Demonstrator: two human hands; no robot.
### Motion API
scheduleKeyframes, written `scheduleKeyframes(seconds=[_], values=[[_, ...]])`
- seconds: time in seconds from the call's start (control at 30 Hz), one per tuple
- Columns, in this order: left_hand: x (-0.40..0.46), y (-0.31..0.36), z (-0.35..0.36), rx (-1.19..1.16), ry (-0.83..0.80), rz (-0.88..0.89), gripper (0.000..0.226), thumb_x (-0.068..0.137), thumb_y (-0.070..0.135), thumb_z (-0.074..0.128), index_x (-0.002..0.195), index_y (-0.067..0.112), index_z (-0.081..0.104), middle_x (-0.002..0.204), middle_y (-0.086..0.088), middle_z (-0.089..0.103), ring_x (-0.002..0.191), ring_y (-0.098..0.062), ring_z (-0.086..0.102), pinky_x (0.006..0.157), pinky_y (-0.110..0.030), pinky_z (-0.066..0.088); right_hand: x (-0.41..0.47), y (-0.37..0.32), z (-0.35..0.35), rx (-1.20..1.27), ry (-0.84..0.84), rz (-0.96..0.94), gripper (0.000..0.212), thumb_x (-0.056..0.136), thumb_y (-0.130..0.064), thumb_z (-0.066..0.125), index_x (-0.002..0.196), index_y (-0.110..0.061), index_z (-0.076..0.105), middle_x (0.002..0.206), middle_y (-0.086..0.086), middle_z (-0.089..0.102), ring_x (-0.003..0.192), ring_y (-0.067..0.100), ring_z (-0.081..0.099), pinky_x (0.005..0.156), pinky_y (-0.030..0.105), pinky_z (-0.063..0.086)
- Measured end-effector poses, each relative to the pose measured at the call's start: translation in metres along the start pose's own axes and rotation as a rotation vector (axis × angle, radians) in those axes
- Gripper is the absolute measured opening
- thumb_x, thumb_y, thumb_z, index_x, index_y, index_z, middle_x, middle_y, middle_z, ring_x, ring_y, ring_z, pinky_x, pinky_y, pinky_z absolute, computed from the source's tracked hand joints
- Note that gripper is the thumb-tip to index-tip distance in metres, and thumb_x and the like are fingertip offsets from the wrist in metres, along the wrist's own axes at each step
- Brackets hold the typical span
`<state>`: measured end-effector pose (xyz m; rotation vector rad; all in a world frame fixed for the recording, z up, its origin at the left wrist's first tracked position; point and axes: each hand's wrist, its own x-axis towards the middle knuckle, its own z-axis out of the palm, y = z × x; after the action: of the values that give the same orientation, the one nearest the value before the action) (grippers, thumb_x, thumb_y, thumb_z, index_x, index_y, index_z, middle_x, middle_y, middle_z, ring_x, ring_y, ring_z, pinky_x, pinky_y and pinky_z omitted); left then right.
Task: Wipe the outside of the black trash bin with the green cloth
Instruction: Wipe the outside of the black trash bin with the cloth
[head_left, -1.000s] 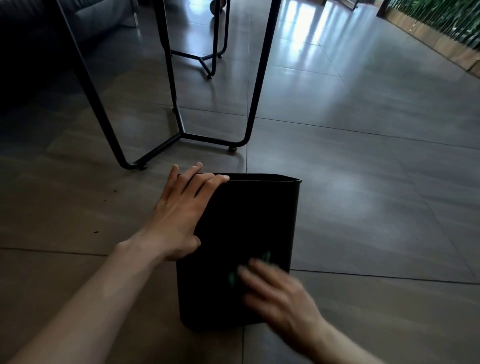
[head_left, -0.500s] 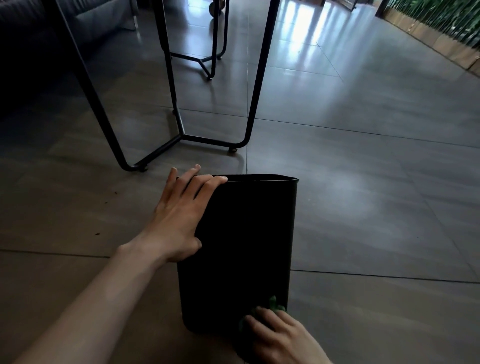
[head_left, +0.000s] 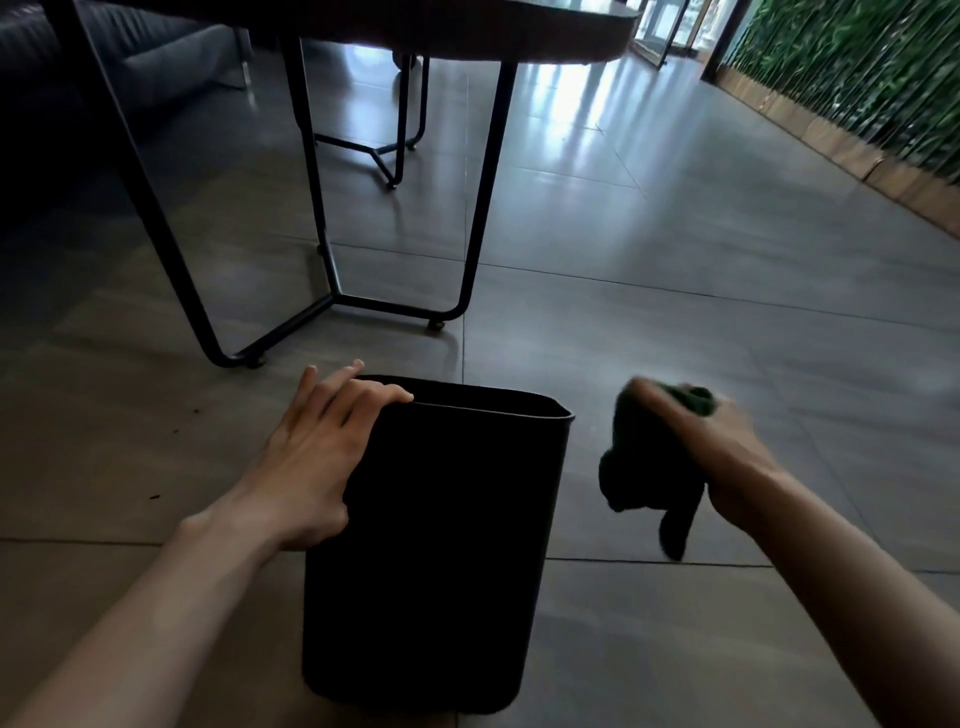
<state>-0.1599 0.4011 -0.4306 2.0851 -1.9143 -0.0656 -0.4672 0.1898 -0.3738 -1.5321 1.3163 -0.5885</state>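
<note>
Single head-worn wide-angle view, looked forward and down, close over the black trash bin (head_left: 436, 540) and both forearms, tiled floor (head_left: 675, 322) stretched beyond

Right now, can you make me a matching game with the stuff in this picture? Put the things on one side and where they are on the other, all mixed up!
Things:
1. left hand
2. right hand
3. black trash bin
4. table

Places:
A. standing on the tiled floor
B. gripping the bin's rim corner
C. beyond the bin, on thin black legs
D. beside the bin, holding the green cloth

Pairs: 1-B, 2-D, 3-A, 4-C
</note>
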Motion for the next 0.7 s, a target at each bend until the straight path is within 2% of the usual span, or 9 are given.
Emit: scheduleKeyframes(seconds=[0.03,0.1,0.17,0.23,0.3,0.4,0.5,0.6,0.7], values=[[-0.002,-0.003,0.000,0.004,0.003,0.002,0.098,0.066,0.025,0.074,0.147,0.037,0.019,0.149,0.015,0.028,0.157,-0.020,0.003,0.128,-0.049,-0.002,0.007,0.001,0.005,-0.224,0.060,-0.068,0.046,0.070,-0.055,0.088,0.090,-0.019,0.066,0.087,0.016,0.078,0.075,0.030,0.076,0.063,0.041,0.062],[-0.007,-0.009,-0.002,0.000,0.014,0.004,0.093,0.068,0.023,0.075,0.142,0.037,0.021,0.147,0.015,0.030,0.157,-0.021,0.003,0.127,-0.052,0.004,0.019,0.002,0.016,-0.700,0.015,-0.268,0.038,0.077,-0.040,0.085,0.104,-0.031,0.060,0.096,0.003,0.071,0.089,0.031,0.070,0.072,0.041,0.058],[-0.013,-0.015,-0.003,-0.009,0.003,-0.011,0.090,0.068,0.020,0.076,0.140,0.034,0.024,0.148,0.014,0.030,0.158,-0.021,0.000,0.127,-0.054,0.008,0.021,0.002,0.029,-0.975,-0.184,-0.410,0.066,0.079,-0.034,0.078,0.134,-0.053,0.048,0.108,-0.009,0.059,0.099,0.025,0.064,0.079,0.039,0.054],[-0.019,-0.020,-0.005,-0.022,-0.006,-0.030,0.087,0.068,0.017,0.077,0.137,0.032,0.026,0.152,0.013,0.029,0.158,-0.020,-0.005,0.127,-0.053,0.010,0.018,0.001,0.040,-1.012,-0.311,-0.482,0.067,0.085,-0.033,0.071,0.139,-0.062,0.044,0.109,-0.011,0.052,0.097,0.023,0.061,0.079,0.041,0.055],[-0.024,-0.025,-0.008,-0.029,-0.003,-0.056,0.086,0.066,0.014,0.078,0.133,0.031,0.028,0.157,0.014,0.025,0.158,-0.017,-0.009,0.127,-0.049,0.008,0.017,-0.001,0.048,-1.028,-0.351,-0.548,0.050,0.090,-0.030,0.068,0.129,-0.058,0.055,0.113,-0.010,0.050,0.097,0.025,0.062,0.078,0.041,0.054],[-0.029,-0.030,-0.010,-0.032,0.004,-0.086,0.085,0.064,0.010,0.079,0.128,0.031,0.028,0.162,0.012,0.020,0.158,-0.017,-0.010,0.127,-0.047,0.005,0.014,-0.007,0.046,-1.088,-0.412,-0.593,0.044,0.090,-0.024,0.069,0.124,-0.051,0.059,0.124,-0.010,0.047,0.096,0.028,0.062,0.078,0.041,0.053],[-0.029,-0.031,-0.010,-0.045,0.019,-0.118,0.083,0.062,0.008,0.077,0.129,0.028,0.030,0.164,0.004,0.020,0.158,-0.022,-0.004,0.128,-0.049,0.002,0.006,-0.016,0.041,-1.094,-0.480,-0.648,0.030,0.093,-0.034,0.070,0.118,-0.049,0.060,0.131,-0.015,0.045,0.095,0.022,0.061,0.078,0.040,0.053],[-0.024,-0.028,-0.017,-0.147,0.106,-0.153,0.086,0.067,0.008,0.078,0.137,0.031,0.035,0.165,0.003,0.024,0.158,-0.019,0.004,0.128,-0.049,0.001,-0.012,-0.026,0.042,-0.990,-0.496,-0.681,0.015,0.097,-0.046,0.065,0.112,-0.046,0.062,0.114,-0.017,0.056,0.098,0.016,0.060,0.083,0.043,0.053],[-0.017,-0.011,-0.032,-0.370,0.275,-0.120,0.080,0.070,0.011,0.063,0.141,0.040,0.039,0.161,0.012,0.032,0.155,-0.007,0.017,0.127,-0.049,0.012,-0.030,-0.037,0.046,-0.947,-0.466,-0.724,0.013,0.099,-0.053,0.058,0.111,-0.047,0.057,0.098,-0.018,0.055,0.090,0.011,0.057,0.076,0.039,0.051]])
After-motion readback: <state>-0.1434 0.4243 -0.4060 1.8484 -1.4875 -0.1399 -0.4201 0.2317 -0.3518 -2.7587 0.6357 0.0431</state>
